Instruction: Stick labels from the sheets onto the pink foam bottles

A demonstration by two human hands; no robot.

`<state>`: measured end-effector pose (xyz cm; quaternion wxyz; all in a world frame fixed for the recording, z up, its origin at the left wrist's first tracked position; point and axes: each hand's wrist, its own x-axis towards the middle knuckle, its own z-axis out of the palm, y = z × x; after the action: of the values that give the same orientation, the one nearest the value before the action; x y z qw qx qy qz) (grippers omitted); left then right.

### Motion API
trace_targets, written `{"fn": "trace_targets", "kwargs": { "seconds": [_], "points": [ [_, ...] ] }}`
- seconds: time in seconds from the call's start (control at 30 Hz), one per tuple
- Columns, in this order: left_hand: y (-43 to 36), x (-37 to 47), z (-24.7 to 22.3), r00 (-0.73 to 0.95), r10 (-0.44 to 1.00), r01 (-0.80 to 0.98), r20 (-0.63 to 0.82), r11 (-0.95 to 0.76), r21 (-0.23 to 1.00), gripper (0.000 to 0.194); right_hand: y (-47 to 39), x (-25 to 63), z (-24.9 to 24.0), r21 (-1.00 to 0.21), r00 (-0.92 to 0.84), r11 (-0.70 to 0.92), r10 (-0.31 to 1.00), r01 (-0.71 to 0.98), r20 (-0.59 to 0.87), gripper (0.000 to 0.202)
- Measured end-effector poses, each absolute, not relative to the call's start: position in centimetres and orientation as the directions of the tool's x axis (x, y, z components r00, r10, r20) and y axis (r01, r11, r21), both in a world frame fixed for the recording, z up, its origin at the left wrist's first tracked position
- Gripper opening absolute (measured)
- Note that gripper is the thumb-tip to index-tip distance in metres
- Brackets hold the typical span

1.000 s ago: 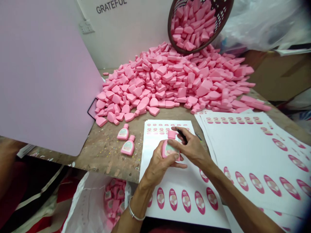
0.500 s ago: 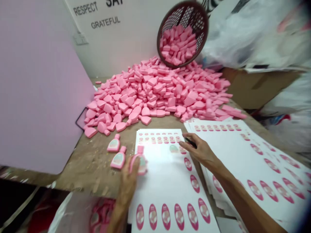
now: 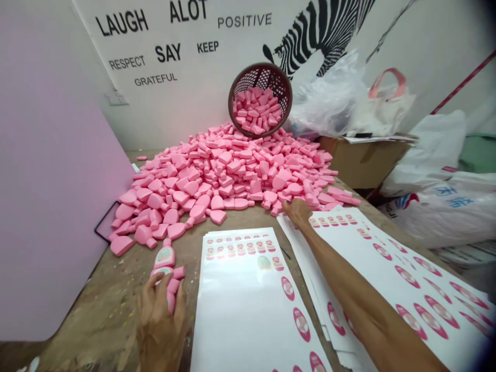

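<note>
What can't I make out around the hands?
In the head view:
Flat pink bottles: partly covered by the left hand.
Right hand: grip hidden by its own back.
White paper label sheet, centre: near end cut off by bottom edge.
Oval pink labels: print too small.

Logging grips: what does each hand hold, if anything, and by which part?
The left hand lies over labelled pink bottles; any grip is unclear. At the pink pile, the right hand hides any hold.

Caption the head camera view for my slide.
Left hand at labelled pink bottle-shaped pieces, right hand at the edge of a heap of plain pink ones.
</note>
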<state>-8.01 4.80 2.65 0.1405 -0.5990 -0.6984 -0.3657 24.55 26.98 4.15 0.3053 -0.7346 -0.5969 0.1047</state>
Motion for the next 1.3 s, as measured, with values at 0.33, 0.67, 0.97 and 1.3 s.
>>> {"fn": "trace_targets", "kwargs": {
  "seconds": [0.33, 0.67, 0.97, 1.3],
  "points": [
    [5.1, 0.6, 5.0, 0.348, 0.912, 0.558, 0.219, -0.389, 0.733, 0.044, 13.0, 22.6, 8.3, -0.829, -0.637, 0.169, 0.725, 0.533, -0.262, 0.032],
    [8.5, 3.4, 1.8, 0.038, 0.964, -0.142, -0.261, 0.264, 0.954, 0.039, 14.7, 22.0, -0.1, -0.39, -0.267, 0.348, 0.931, 0.853, 0.248, 0.025],
    [10.8, 5.6, 0.8, 0.035, 0.956, -0.214, -0.292, 0.293, 0.932, 0.046, 14.5, 22.1, -1.7, -0.286, -0.338, 0.422, 0.892, 0.86, 0.301, 0.02],
    [10.9, 5.4, 0.2, 0.042, 0.961, -0.201, -0.272, 0.275, 0.94, 0.045, 14.7, 21.9, -2.1, -0.351, -0.305, 0.405, 0.902, 0.844, 0.307, 0.014]
  ]
}}
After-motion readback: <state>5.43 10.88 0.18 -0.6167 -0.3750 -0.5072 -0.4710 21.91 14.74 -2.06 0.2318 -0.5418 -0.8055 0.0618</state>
